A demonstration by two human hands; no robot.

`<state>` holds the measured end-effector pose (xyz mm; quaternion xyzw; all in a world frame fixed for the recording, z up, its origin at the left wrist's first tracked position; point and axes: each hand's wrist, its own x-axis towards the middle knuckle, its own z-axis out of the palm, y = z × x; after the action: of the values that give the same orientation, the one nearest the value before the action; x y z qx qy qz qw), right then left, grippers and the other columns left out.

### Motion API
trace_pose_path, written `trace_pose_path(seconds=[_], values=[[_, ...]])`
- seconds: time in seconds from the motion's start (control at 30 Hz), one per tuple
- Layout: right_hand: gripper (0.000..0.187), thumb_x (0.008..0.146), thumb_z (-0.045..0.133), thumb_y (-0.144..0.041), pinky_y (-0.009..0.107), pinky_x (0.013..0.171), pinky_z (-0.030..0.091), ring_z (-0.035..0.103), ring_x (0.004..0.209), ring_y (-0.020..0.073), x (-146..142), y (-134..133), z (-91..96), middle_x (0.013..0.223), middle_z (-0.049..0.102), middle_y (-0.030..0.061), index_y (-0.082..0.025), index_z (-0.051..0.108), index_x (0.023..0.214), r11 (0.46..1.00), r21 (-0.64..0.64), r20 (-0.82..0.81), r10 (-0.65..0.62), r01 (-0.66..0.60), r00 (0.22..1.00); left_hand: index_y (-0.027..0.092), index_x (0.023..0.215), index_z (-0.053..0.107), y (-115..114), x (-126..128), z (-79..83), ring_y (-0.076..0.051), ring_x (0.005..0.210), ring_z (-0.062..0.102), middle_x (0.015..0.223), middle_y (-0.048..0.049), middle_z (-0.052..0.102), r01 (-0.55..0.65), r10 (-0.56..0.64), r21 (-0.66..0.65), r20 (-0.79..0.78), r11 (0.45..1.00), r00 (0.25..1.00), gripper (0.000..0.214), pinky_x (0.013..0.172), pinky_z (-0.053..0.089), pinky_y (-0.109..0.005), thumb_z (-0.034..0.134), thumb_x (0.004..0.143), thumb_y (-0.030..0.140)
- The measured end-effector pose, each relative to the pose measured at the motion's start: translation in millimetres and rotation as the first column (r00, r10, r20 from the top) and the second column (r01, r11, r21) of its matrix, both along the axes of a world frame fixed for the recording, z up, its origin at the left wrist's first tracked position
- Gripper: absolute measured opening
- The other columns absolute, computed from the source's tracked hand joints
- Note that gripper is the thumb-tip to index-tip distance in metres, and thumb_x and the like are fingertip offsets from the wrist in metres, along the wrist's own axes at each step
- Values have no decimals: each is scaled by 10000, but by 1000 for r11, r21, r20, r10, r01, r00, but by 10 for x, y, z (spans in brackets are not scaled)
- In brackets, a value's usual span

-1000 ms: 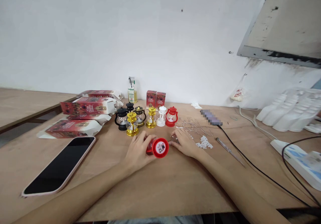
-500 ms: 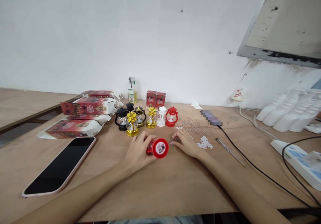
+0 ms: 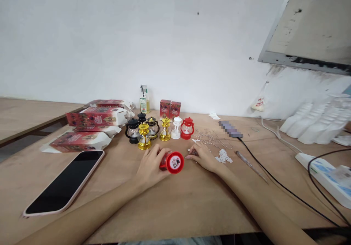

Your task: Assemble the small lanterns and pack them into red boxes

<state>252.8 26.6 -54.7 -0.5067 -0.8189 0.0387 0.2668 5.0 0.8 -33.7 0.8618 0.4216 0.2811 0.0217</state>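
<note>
My left hand (image 3: 153,162) is wrapped round a small red lantern (image 3: 175,162), tipped on its side so that its round base with a picture label faces me. Just right of that base, my right hand (image 3: 201,156) rests low on the table with bent fingers drawn together. A tiny pale piece shows at its fingertips, too small to name. Beyond the hands stand several upright lanterns: black ones (image 3: 133,131), gold ones (image 3: 144,136), a white one (image 3: 176,128) and another red one (image 3: 188,128).
Thin metal wires (image 3: 214,139) and small white pieces (image 3: 224,156) lie right of my right hand, beside a screwdriver (image 3: 251,166). A large phone (image 3: 65,183) and red cartons (image 3: 82,140) are on the left. A power strip (image 3: 323,177) and black cable lie right.
The tiny pale piece by my right fingertips shows more clearly, and those fingers have shifted slightly. My left hand keeps the red lantern in nearly the same position.
</note>
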Motion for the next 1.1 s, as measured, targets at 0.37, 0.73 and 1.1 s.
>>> trace_pose_path(seconds=[0.37,0.73,1.1], values=[[179,832,630,-340,300,706,444,571,800,175,18,13,38,807,613,34,-188,570,761,999,-52,-3,17,-17,1000,223,1080,531,1,-1,3,-236,891,557,943,-39,533,6,-6,-1,4,1000,1000,406,771,403,-350,643,720,373],[139,796,659,-277,296,702,473,583,777,154,136,-23,128,907,595,35,-190,596,884,973,-218,-162,39,-75,986,205,1098,531,1,-6,2,-243,893,554,946,-45,523,-3,2,-19,-15,1000,1000,431,784,412,-364,655,714,358],[49,815,623,-240,318,767,453,549,831,163,132,-9,141,917,528,34,-195,602,814,974,-225,-128,-3,-26,992,204,1099,527,-6,-2,17,-241,902,552,952,-47,524,1,-2,-19,-17,1000,1000,421,778,417,-359,638,727,369]])
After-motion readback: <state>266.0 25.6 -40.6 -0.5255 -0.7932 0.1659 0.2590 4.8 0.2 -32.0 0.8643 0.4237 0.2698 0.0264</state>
